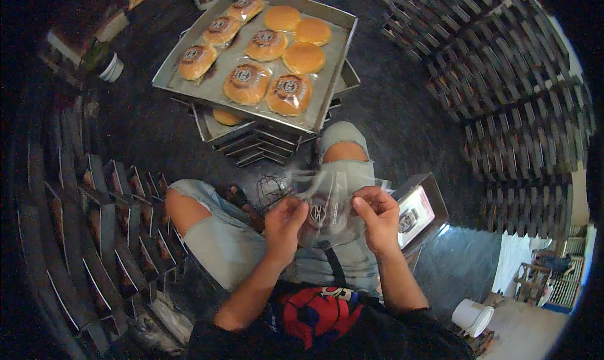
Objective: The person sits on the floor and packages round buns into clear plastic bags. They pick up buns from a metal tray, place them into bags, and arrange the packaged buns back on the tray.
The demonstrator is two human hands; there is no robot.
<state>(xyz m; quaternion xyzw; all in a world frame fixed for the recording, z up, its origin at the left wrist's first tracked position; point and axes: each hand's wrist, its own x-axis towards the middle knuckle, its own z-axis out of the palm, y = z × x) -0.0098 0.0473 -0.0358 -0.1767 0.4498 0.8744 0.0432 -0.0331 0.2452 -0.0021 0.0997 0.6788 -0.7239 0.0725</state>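
Observation:
Between my two hands, above my lap, a clear printed plastic bag (334, 214) is spread flat. My left hand (287, 222) pinches its left edge between thumb and fingers. On the opposite edge my right hand (377, 218) grips it the same way. No bun shows inside the bag. Ahead of me a metal baking tray (188, 87) holds several round buns. Three buns at its right side, such as this bare bun (304, 58), have no wrapper. The others, like this wrapped bun (289, 95), sit in clear printed bags.
More trays (264, 148) are stacked crookedly beneath the top one. By my right knee, a metal box (436, 204) holds a pile of printed bags (415, 216). Tall tray stacks rise right (524, 157) and left (101, 223). A white bucket (472, 316) stands at lower right.

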